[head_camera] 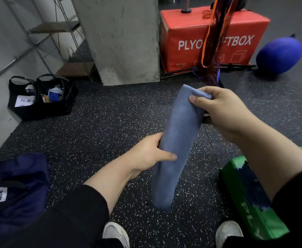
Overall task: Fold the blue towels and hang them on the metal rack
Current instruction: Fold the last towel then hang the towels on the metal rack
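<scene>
While the towel hangs folded into a long narrow strip above the speckled floor, both hands have hold of it. Seen from the head camera, its long axis runs steeply from upper right down to lower left, the free end dangling near the shoes. The right hand pinches the top end, thumb over the fold and fingers curled behind. The left hand grips the strip partway down, thumb across its front. The rack stands at the far left beside the pillar, well apart from the towel, so I judge the hang calls for carrying the strip up and leftward, the left hand being nearer.
</scene>
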`<act>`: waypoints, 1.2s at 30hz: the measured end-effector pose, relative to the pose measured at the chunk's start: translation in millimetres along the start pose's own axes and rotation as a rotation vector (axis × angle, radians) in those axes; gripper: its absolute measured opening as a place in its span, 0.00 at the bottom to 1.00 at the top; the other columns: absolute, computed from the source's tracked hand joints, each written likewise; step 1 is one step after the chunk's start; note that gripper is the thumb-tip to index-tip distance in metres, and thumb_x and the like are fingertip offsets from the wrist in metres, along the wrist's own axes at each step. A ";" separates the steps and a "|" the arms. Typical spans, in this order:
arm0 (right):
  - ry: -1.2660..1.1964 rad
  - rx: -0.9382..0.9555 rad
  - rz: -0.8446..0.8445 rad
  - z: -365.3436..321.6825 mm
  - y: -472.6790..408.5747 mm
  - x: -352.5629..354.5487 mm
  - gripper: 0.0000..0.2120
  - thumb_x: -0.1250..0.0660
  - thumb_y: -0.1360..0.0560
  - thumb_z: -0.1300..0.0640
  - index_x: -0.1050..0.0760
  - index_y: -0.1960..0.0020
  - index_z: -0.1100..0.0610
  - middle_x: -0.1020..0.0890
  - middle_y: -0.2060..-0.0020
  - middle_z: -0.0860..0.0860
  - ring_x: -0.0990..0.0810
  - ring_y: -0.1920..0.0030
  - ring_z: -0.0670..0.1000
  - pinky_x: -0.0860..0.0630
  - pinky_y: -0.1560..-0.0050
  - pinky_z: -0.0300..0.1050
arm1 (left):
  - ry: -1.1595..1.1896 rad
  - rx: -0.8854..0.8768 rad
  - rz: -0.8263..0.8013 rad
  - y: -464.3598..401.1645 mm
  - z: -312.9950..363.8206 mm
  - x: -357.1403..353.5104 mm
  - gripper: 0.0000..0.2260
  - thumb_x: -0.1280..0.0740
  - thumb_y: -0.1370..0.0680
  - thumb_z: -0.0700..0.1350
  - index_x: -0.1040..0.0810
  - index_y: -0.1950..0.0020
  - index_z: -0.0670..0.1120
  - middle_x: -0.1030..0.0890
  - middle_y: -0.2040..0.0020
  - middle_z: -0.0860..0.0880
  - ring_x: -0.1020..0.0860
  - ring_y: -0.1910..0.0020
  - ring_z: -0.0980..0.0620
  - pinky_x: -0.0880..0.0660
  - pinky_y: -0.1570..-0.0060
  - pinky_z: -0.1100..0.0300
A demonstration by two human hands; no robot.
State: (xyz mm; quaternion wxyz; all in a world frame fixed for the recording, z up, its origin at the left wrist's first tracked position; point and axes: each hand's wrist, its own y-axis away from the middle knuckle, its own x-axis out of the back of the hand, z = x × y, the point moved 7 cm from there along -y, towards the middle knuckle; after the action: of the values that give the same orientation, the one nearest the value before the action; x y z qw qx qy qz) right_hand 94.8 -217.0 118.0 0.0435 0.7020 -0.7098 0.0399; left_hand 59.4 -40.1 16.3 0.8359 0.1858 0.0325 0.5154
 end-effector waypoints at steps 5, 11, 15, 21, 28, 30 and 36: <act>-0.095 -0.064 0.122 6.0 4.5 32.3 0.04 0.32 0.20 0.61 0.21 0.54 0.56 0.19 0.64 0.50 0.20 0.63 0.47 0.21 0.64 0.46 | -0.027 0.100 -0.141 11.9 -15.9 -11.2 0.23 0.29 0.25 0.31 0.24 0.32 0.46 0.16 0.39 0.49 0.18 0.38 0.49 0.26 0.31 0.47; -0.123 -0.101 0.193 13.3 20.5 53.5 0.03 0.31 0.20 0.58 0.22 0.48 0.57 0.19 0.53 0.56 0.19 0.52 0.54 0.17 0.54 0.56 | 0.058 0.169 -0.194 27.8 -22.1 -14.8 0.15 0.36 0.20 0.36 0.22 0.34 0.42 0.16 0.39 0.45 0.19 0.37 0.45 0.30 0.28 0.45; -0.177 -0.119 0.191 9.5 33.5 57.1 0.07 0.31 0.20 0.56 0.23 0.45 0.59 0.19 0.51 0.57 0.18 0.49 0.55 0.18 0.47 0.61 | 0.154 0.150 -0.190 34.6 -25.4 -22.4 0.16 0.32 0.19 0.46 0.22 0.33 0.43 0.16 0.38 0.46 0.19 0.36 0.45 0.31 0.28 0.45; -0.113 -0.064 0.099 -10.4 43.4 38.2 0.18 0.30 0.21 0.56 0.26 0.37 0.66 0.20 0.50 0.58 0.19 0.49 0.55 0.20 0.45 0.63 | 0.015 0.099 -0.173 35.9 -19.9 -21.2 0.13 0.30 0.21 0.38 0.20 0.37 0.42 0.14 0.42 0.47 0.17 0.41 0.48 0.23 0.42 0.57; -0.020 -0.022 -0.042 -24.2 45.6 4.6 0.09 0.26 0.24 0.58 0.27 0.51 0.56 0.23 0.61 0.53 0.22 0.58 0.52 0.22 0.62 0.49 | 0.229 -0.100 -0.127 30.1 4.6 -23.4 0.22 0.28 0.24 0.45 0.25 0.31 0.45 0.17 0.36 0.47 0.21 0.34 0.48 0.27 0.33 0.50; 0.127 0.059 -0.091 -27.3 46.8 -10.9 0.12 0.24 0.26 0.58 0.28 0.56 0.54 0.25 0.65 0.50 0.26 0.61 0.48 0.28 0.62 0.46 | 0.298 -0.175 -0.076 26.2 16.4 -23.4 0.23 0.27 0.24 0.41 0.27 0.30 0.44 0.17 0.36 0.46 0.20 0.34 0.47 0.26 0.33 0.51; 0.549 0.290 -0.123 -46.8 52.1 -36.0 0.15 0.22 0.29 0.53 0.29 0.60 0.52 0.27 0.72 0.43 0.35 0.71 0.40 0.36 0.70 0.35 | 0.155 -0.174 -0.028 17.0 21.7 -21.6 0.17 0.27 0.24 0.34 0.22 0.36 0.42 0.14 0.43 0.46 0.17 0.40 0.48 0.24 0.33 0.51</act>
State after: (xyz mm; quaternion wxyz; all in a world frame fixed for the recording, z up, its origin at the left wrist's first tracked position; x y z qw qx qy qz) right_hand 43.4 -175.2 160.5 0.1353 0.7055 -0.6146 0.3259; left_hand 40.2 -58.2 39.3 0.8510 0.0715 0.0550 0.5173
